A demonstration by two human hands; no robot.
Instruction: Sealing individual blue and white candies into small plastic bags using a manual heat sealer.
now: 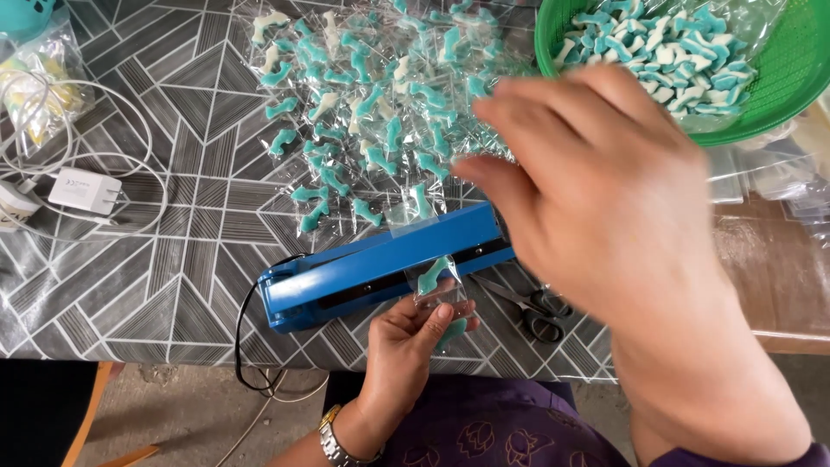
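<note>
Small clear bag [437, 290], blue-white candy inside | left hand [406, 346] fingers pinch it | right hand [596, 199] fingers loosely apart | green basket [778, 95] holds candies.

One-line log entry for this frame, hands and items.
left hand: holds clear bag at blue sealer | right hand: raised, blurred, empty | scissors: on table | green basket: candies

Both hands are bare. The left hand [406, 342], at lower centre of the frame, has a metal link wristwatch [333, 437] in silver and gold tones at the wrist. The right hand [596, 199] fills the right of the frame, blurred, ringless. Purple patterned clothing [484, 432] shows along the bottom edge.
</note>
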